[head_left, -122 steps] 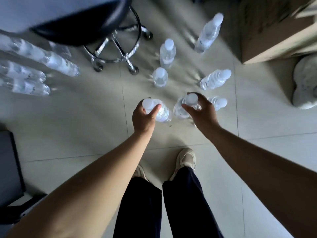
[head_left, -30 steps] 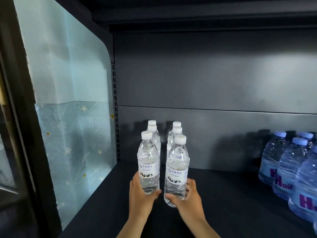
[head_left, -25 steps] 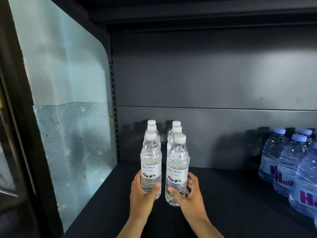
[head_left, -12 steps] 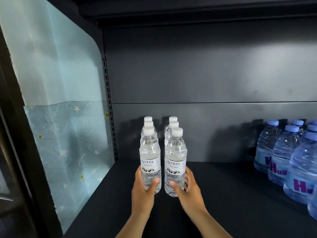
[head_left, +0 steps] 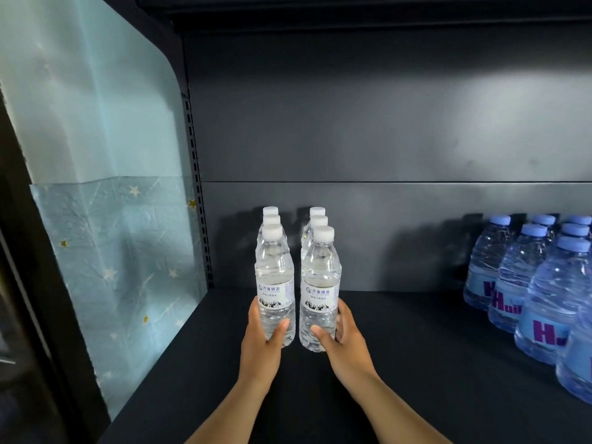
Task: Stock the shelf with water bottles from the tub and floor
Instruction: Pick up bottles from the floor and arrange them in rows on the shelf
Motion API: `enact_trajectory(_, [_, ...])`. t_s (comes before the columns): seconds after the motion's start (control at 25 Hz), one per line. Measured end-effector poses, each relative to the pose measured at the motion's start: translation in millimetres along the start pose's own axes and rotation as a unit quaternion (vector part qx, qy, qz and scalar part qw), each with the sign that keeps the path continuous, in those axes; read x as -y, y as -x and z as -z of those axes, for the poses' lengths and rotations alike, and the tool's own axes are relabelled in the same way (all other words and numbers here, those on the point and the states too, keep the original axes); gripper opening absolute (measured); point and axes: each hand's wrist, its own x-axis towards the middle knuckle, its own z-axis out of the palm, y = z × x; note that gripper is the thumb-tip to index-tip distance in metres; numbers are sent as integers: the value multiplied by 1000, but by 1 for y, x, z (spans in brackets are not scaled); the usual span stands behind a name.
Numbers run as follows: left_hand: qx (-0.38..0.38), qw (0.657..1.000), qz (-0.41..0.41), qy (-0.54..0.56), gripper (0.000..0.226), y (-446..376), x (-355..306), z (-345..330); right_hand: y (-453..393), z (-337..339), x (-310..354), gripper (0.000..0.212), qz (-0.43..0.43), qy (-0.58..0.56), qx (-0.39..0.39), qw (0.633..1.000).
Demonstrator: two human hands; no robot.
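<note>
Now left grip (head_left: 261, 342), right grip (head_left: 344, 344) each clamp bottle; shelf (head_left: 416, 363) bare between.

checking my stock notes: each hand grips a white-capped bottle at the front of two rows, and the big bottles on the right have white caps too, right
Not quite. The head view shows the big bottles have blue caps. The rest holds: left hand and right hand each grip a white-capped front bottle.

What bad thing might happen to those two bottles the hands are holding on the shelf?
1. The left hand and right hand grip the two front bottles low down, so a tall bottle might tip when let go.
2. Bottles stand close behind; a push too far may knock those rows over like dominoes.
3. The big blue-capped bottles look too far right to be hit.
</note>
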Motion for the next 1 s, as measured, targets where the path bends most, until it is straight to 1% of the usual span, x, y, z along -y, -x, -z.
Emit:
enact_trajectory(0.12, [21,998,32,-44,61,8,-20,8,5,21,12,71,-11,41,11,999])
enact_trajectory(0.2, [40,990,47,-125,61,8,-42,20,6,51,29,74,9,119,7,993])
enact_trajectory(0.24, [55,980,51,-182,64,7,-55,28,7,69,41,75,28,172,8,985])
enact_trajectory(0.32, [90,944,36,-314,70,4,-85,43,8,106,64,77,69,259,5,963])
enact_trajectory(0.36, [95,922,19,-375,74,8,-103,49,12,124,78,78,88,294,4,952])
enact_trajectory(0.48, [67,839,-43,-538,85,33,-154,52,31,170,111,84,126,392,16,911])
enact_trajectory(0.56, [49,789,-74,-608,91,60,-180,44,49,193,125,88,145,453,17,879])
enact_trajectory(0.68, [34,735,-87,-672,94,106,-204,31,78,215,134,89,181,517,11,837])
enact_trajectory(0.76, [36,713,-83,-696,95,140,-212,23,101,229,132,89,202,528,3,825])
enact_trajectory(0.88, [54,696,-73,-713,95,181,-210,18,141,238,119,86,202,504,11,839])
enact_trajectory(1.0, [66,701,-60,-707,93,218,-193,15,181,234,96,85,191,478,29,857])
